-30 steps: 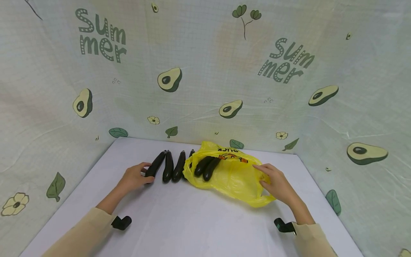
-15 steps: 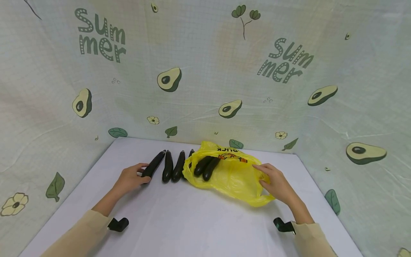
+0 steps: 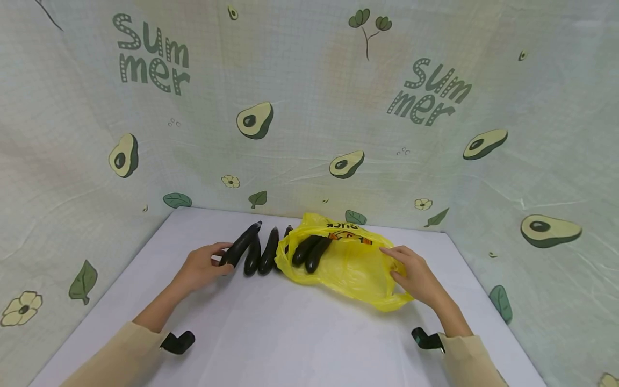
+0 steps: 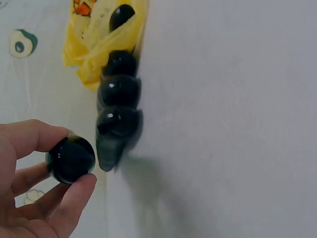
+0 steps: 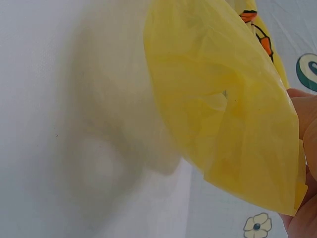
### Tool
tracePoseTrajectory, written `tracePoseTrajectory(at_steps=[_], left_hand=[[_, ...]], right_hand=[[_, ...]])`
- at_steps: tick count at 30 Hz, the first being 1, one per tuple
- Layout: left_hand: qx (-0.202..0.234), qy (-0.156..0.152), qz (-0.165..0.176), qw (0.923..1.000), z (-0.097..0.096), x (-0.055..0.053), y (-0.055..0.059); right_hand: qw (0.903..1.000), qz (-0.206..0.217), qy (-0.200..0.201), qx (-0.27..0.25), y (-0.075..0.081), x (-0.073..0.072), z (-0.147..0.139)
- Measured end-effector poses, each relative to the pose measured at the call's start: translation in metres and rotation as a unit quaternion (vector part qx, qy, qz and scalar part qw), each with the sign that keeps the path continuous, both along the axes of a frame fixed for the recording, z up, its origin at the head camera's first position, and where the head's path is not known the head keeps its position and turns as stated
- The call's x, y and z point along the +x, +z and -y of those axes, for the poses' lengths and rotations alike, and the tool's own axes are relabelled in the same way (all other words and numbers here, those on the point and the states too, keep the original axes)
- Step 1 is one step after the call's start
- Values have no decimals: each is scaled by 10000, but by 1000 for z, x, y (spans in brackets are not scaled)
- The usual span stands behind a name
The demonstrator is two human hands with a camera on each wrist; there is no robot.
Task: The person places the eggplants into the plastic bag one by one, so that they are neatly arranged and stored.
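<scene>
Eggplant (image 3: 243, 244) in left hand (image 3: 199, 267); yellow bag (image 3: 357, 275) at right hand (image 3: 417, 276), apparently pinched.

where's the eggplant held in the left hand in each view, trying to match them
Head: the held eggplant is left of centre, below mid-height, in the left hand.
Left wrist: lower left, rounded end toward the camera.
Right wrist: not in it.
Shared landmark: the yellow bag, just right of centre in the head view, upper left in the left wrist view, right half in the right wrist view.
</scene>
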State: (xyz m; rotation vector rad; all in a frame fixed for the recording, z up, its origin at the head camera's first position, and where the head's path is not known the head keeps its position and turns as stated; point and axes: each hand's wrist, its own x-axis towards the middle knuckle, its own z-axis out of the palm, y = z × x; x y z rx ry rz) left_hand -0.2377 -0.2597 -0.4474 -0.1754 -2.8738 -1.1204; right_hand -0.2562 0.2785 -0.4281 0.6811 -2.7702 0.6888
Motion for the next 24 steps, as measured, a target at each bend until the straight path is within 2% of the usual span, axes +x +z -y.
tracePoseTrajectory(at_steps=[15, 19, 24], left_hand=[[171, -483, -137, 9986, -46, 24, 30], [210, -674, -191, 9973, -58, 30, 33], [255, -832, -140, 9961, -74, 35, 32]], right_hand=[[10000, -23, -10, -3, 1, 0, -1], [10000, -35, 36, -42, 0, -1, -2], [10000, -7, 4, -34, -1, -1, -2]])
